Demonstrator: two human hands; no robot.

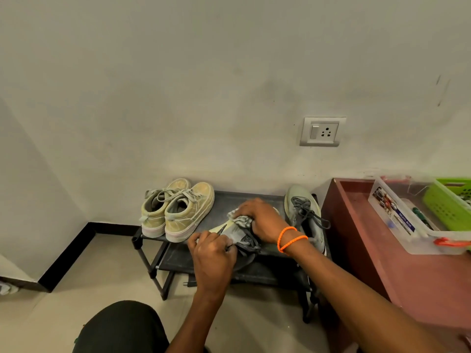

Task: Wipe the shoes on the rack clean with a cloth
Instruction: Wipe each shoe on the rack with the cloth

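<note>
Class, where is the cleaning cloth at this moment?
In the head view, the cloth is bunched under the right hand, pressed on the grey shoe at mid-rack.

A pale, scuffed wall [204, 85] fills the upper view, with faint dark marks near its right edge. A grey switch-and-socket plate [322, 131] is mounted low on it. A black skirting board [68, 256] runs along the wall's foot and turns the left corner. The floor [89, 271] is light beige tile. At the right stands a reddish-brown cabinet [420, 276]; near its far right corner sit a clear plastic box [397, 220] and a green perforated basket [448, 202].
</note>
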